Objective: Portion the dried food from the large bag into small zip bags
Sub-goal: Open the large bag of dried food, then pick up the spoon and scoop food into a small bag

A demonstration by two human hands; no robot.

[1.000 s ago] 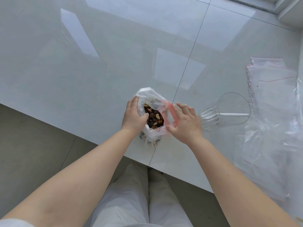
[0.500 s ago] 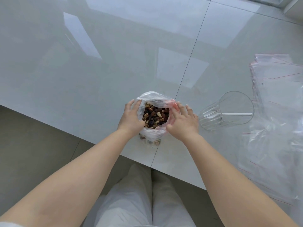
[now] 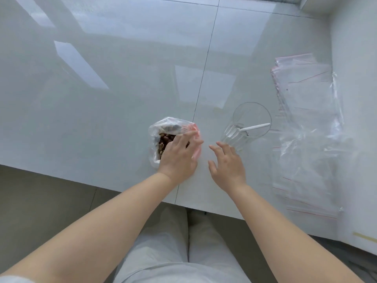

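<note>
A clear plastic bag (image 3: 161, 127) with a pink edge stands open near the table's front edge, filled with brown and dark dried nuts and fruit. My left hand (image 3: 179, 154) hovers over its mouth with fingers stretched out and covers part of the contents. My right hand (image 3: 227, 163) is just right of the bag, fingers spread, holding nothing and apart from the bag. A stack of flat small zip bags (image 3: 304, 90) with red seal lines lies at the right.
A clear glass (image 3: 246, 127) with a white spoon (image 3: 256, 127) in it stands right of my right hand. More loose zip bags (image 3: 306, 170) lie crumpled at the right front. The glossy white table (image 3: 102, 99) ends just before my legs.
Both hands have let go of the bag's rim. My left hand has slid right over the bag's mouth, and my right hand has drawn away to the right toward the glass.
</note>
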